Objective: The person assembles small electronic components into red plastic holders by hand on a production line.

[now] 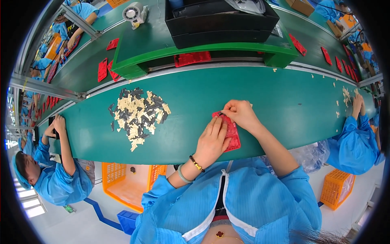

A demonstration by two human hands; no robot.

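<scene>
A red plastic shell (233,136), shaped like a phone case, lies on the green work table near its front edge. My left hand (212,138) rests over its left side, with the fingers laid along it and pressing it down. At the shell's far end my right hand (239,112) is in a pinch, thumb and forefinger together by a small dark piece (221,114). What the fingertips themselves hold is too small to make out. To the left is a loose pile of small cream and dark grey pieces (138,114).
A green raised shelf (203,52) with a black bin (223,34) stands behind the table. More red shells (192,59) lie beyond and below it. Co-workers sit at both sides, a person (61,166) at left. Orange crates (106,179) stand on the floor.
</scene>
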